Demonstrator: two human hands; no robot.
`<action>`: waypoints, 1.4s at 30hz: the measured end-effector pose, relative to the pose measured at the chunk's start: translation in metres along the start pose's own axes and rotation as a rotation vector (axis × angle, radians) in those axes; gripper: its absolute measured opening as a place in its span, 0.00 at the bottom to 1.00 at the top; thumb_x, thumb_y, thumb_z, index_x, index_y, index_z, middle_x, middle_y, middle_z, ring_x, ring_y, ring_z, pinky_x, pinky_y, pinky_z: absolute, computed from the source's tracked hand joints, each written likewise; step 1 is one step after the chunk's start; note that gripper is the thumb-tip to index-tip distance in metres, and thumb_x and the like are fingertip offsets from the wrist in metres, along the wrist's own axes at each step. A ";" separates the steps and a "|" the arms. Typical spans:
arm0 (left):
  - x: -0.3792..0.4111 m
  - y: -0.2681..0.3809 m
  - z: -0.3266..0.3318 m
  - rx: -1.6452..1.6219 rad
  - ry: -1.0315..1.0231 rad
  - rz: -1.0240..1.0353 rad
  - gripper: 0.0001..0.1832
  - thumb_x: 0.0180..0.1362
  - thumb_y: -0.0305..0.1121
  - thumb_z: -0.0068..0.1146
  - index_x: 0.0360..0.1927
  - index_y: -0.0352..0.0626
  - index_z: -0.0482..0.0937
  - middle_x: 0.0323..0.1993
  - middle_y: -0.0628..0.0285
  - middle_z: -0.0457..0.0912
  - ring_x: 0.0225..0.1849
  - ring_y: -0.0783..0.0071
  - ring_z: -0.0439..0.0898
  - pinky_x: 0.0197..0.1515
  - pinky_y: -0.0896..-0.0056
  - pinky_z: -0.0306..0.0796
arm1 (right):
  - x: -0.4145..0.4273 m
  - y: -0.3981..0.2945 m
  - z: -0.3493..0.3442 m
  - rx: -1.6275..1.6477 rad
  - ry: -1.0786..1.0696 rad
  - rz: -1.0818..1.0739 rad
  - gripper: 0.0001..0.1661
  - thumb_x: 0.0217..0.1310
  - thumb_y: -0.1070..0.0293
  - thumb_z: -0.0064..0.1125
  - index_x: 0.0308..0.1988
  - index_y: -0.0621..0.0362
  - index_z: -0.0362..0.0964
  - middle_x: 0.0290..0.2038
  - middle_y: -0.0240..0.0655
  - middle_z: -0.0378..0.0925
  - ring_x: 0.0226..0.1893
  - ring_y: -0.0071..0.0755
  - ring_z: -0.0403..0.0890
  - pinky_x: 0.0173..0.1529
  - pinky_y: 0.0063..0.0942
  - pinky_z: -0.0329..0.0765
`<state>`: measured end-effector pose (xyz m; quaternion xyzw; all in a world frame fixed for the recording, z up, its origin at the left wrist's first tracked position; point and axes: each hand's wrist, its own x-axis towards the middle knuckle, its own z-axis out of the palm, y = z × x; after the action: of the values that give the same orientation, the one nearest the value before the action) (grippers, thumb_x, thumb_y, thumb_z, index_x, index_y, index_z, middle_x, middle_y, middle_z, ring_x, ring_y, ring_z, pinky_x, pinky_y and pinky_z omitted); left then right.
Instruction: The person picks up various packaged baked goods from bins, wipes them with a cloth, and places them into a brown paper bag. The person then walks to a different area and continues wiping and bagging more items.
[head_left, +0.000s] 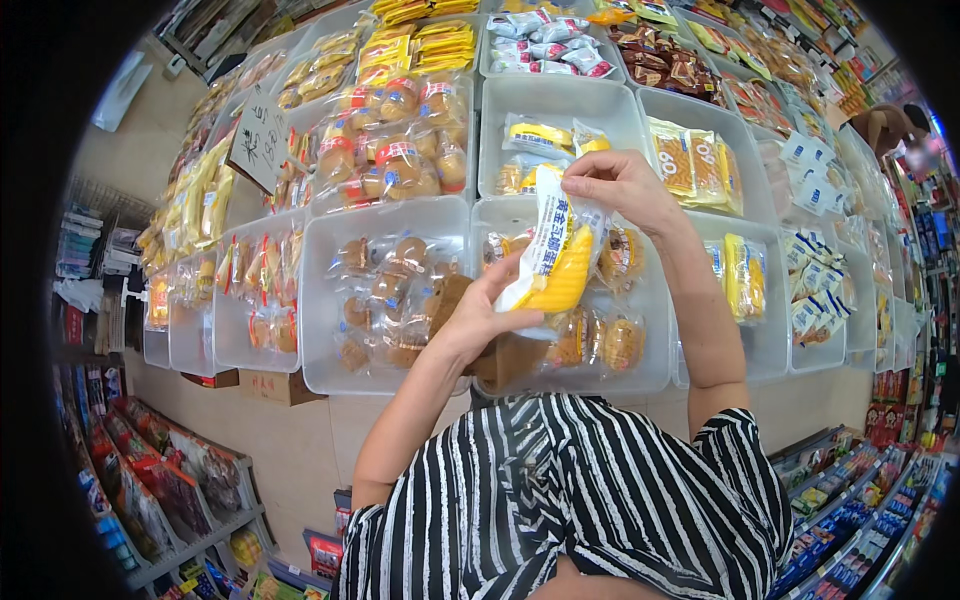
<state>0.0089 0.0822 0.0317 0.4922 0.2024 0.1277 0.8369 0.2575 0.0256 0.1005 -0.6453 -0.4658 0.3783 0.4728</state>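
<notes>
A plastic-wrapped yellow ridged cake (562, 262) is held up between both hands, above a bin of packaged round pastries (621, 343). My left hand (487, 304) grips the lower end of the wrapper, with the thumb on its front. At the upper right, the fingertips of my right hand (611, 180) pinch the wrapper's top edge. Just behind the held pack, similar yellow wrapped cakes (536, 136) lie in a translucent plastic bin (562, 94). A brown fuzzy item (514, 364) is partly hidden under my left forearm; its kind is unclear.
Translucent bins hold wrapped round buns (390, 289), larger bagged buns (397, 161) and flat packaged pastries (694, 161). A handwritten sign (259, 139) stands at the left. Low snack shelves (187, 517) are at lower left. Another person (885, 131) is at the far right.
</notes>
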 end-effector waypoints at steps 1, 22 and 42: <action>-0.002 -0.002 -0.001 -0.027 0.031 0.019 0.41 0.45 0.19 0.67 0.65 0.40 0.63 0.56 0.62 0.74 0.56 0.73 0.74 0.59 0.70 0.68 | -0.001 0.001 -0.001 0.045 0.020 -0.004 0.09 0.58 0.66 0.63 0.37 0.60 0.80 0.28 0.25 0.79 0.30 0.14 0.74 0.36 0.16 0.70; -0.006 -0.014 -0.003 -0.415 0.210 0.067 0.25 0.71 0.44 0.35 0.61 0.34 0.62 0.58 0.52 0.72 0.57 0.60 0.75 0.59 0.56 0.70 | 0.003 0.052 -0.014 0.787 0.231 0.096 0.06 0.60 0.74 0.58 0.37 0.64 0.75 0.33 0.37 0.81 0.33 0.26 0.82 0.41 0.22 0.80; 0.011 -0.002 -0.026 -0.210 -0.163 -0.197 0.37 0.51 0.38 0.65 0.61 0.33 0.64 0.56 0.54 0.73 0.56 0.65 0.75 0.59 0.64 0.69 | 0.018 0.016 0.022 0.559 -0.116 0.063 0.08 0.55 0.72 0.63 0.36 0.63 0.77 0.32 0.32 0.81 0.33 0.21 0.80 0.42 0.21 0.77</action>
<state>0.0064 0.1060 0.0167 0.3886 0.1669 0.0251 0.9058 0.2461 0.0466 0.0783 -0.4812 -0.3493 0.5430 0.5929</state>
